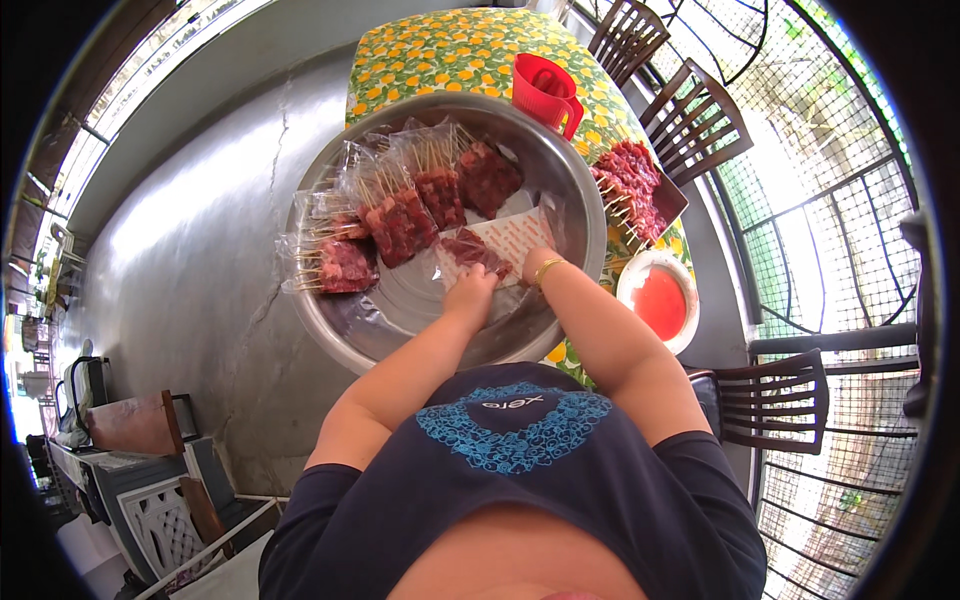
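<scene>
In the near right part of a wide metal basin [333, 330], my left hand [472, 294] is closed at the lower edge of a small piece of dark red meat [474, 250], which seems to be in clear plastic. Under the meat lies a white packet with reddish print [518, 235]. My right hand [540, 263], a gold bangle at its wrist, is curled at the packet's right end; its fingertips are hidden. Several clear bags of skewered meat [400, 222] lean along the basin's left and far side, sticks pointing up and outward.
A heap of raw meat skewers [632, 185] sits in a tray right of the basin. Nearer stands a white bowl of red liquid [660, 303]. A red pitcher [545, 92] is behind the basin on the fruit-patterned tablecloth [440, 55]. Wooden chairs [697, 115] line the right side.
</scene>
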Available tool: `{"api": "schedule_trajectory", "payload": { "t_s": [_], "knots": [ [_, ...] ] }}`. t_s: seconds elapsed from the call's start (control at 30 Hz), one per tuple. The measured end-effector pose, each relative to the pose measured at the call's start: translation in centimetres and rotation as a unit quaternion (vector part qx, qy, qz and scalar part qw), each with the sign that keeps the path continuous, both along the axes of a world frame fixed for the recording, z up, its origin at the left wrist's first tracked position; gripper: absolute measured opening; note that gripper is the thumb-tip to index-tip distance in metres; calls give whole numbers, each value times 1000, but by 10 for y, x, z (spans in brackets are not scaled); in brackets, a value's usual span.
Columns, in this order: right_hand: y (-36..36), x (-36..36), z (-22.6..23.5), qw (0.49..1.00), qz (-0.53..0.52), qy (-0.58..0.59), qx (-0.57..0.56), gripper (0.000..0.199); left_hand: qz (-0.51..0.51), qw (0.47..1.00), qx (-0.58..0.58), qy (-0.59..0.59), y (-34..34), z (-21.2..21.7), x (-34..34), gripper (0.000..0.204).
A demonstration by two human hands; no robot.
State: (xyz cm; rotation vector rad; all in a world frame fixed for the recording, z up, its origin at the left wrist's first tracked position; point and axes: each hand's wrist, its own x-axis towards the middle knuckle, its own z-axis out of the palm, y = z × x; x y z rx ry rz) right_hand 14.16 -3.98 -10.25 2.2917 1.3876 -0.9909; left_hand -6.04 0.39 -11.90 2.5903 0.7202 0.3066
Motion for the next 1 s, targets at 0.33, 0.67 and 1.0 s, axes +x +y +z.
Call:
{"api": "schedule_trajectory", "payload": {
  "t_s": [0.33,0.67,1.0],
  "knots": [
    [6,-9,48,984,6,-3,179,27,-65,993,-24,97,-4,21,-1,19],
    [-124,105,86,813,-426,229,324,42,432,854,287,-42,-10,70,-152,75],
    [-132,19,50,575,-504,547,341,59,621,589,-321,-405,-52,54,-146,70]
  ]
}}
